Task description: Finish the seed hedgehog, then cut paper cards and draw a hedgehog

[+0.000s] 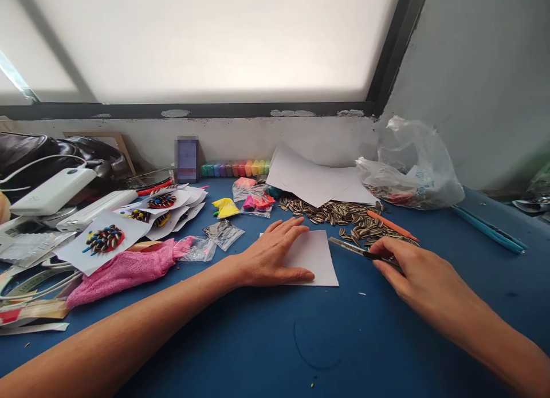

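Note:
My left hand (279, 255) lies flat on a piece of white paper (320, 257), fingers stretched out and thumb toward its lower right. In my right hand (416, 272) is a utility knife (350, 247), gripped between thumb and fingers. Its blade end points left, close to the paper's right edge. A heap of striped sunflower seeds (361, 229) lies just beyond the knife, with an orange pencil-like stick (392, 225) across it.
Behind stand white sheets (309, 174), a plastic bag (416, 169), coloured clay packs (236, 168) and a phone (187, 159). At left lie seed-decorated cards (105, 240), a pink cloth (129, 272) and a white power bank (54, 190). A blue pen-like item (490, 229) rests at right.

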### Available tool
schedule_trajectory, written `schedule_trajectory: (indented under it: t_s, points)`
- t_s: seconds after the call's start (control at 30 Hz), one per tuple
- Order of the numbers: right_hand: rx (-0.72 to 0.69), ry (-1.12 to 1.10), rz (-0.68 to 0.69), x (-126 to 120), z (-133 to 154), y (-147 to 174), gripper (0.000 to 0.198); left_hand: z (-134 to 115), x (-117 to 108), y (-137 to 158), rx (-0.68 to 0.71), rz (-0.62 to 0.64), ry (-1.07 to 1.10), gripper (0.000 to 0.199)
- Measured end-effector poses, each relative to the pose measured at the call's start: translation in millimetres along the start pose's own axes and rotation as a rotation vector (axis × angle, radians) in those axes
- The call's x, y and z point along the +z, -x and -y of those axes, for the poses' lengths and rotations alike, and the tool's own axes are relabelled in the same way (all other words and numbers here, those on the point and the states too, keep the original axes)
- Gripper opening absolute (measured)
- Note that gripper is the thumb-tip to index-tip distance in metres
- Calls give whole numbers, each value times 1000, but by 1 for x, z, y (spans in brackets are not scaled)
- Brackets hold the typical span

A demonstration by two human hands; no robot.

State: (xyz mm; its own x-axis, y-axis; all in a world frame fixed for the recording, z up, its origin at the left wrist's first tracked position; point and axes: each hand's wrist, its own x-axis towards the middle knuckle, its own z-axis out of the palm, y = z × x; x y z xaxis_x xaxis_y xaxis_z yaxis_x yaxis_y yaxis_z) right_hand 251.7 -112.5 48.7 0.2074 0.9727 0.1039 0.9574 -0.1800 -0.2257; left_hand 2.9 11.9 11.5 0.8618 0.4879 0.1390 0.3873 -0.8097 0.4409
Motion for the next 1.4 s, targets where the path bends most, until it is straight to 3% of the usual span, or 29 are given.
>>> schedule_trajectory:
  t_s: [0.23,0.5,0.77,0.93,1.03,1.23,1.4]
  points:
    - [-23,-45,-20,2,3,1,22,1,1,1,40,-61,12,70]
    - [-65,-59,21,6,3,0,21,-1,0,2,47,-80,26,67]
    - [-156,-94,158,2,-3,-1,18,4,1,0,42,-126,-56,85]
    - [-262,-92,201,2,-7,-1,20,-1,-7,2,193,73,-127,67]
    - [-290,-98,175,2,-5,-1,21,-1,-6,2,209,187,-113,61]
    - [-308,-102,116,3,2,-1,22,7,-8,1,52,206,-209,62]
    - [-319,-62,171,6,-4,-2,25,3,-9,1,173,241,-169,52]
